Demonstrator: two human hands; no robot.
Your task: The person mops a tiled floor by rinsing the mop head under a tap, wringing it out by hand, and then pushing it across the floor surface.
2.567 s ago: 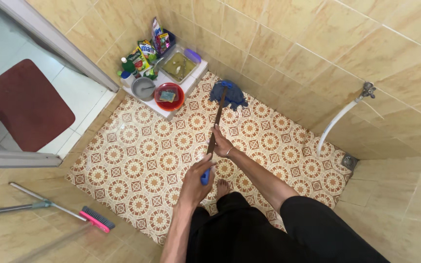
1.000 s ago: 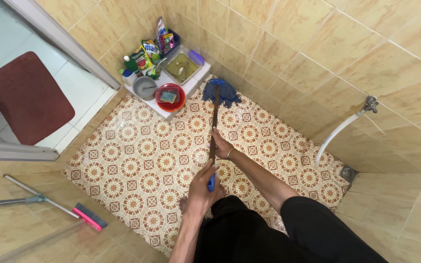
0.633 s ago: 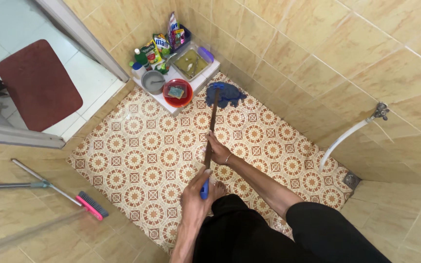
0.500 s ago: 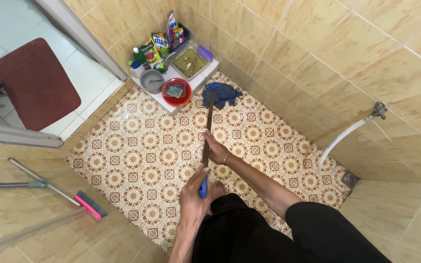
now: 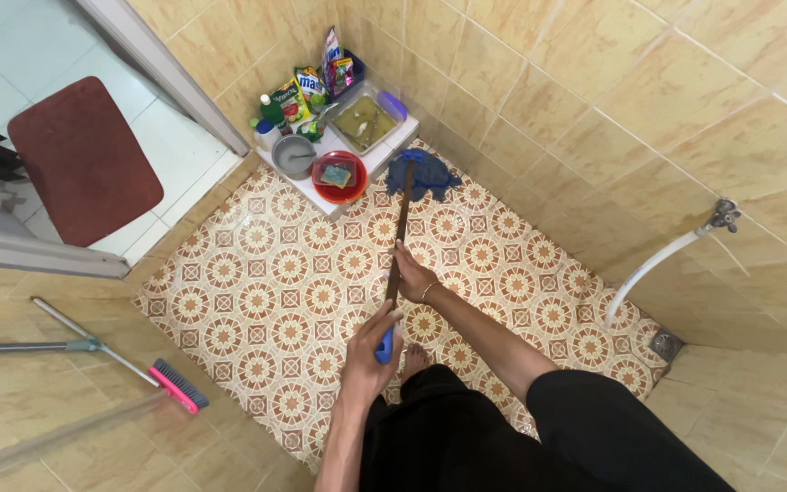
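Note:
I stand on a patterned tile floor (image 5: 257, 292) and hold a mop. Its blue head (image 5: 423, 175) lies on the floor against the far wall, beside a low white ledge. The dark handle (image 5: 400, 228) runs back toward me. My right hand (image 5: 412, 274) grips the handle partway along. My left hand (image 5: 371, 351) is closed around the blue grip at the near end of the handle. Toes of one of my bare feet (image 5: 416, 352) show just beyond my black trousers.
A low white ledge (image 5: 343, 159) in the corner carries a red bowl (image 5: 339, 176), a grey bowl, a clear tub, bottles and packets. A pink-headed brush (image 5: 178, 385) lies at left. A white hose (image 5: 662, 262) hangs from a wall tap above a floor drain (image 5: 665, 343). A red mat (image 5: 84, 159) lies outside the doorway.
The mop head has slid back and forth a little by the ledge while both hands kept their grip. The view has shifted slightly.

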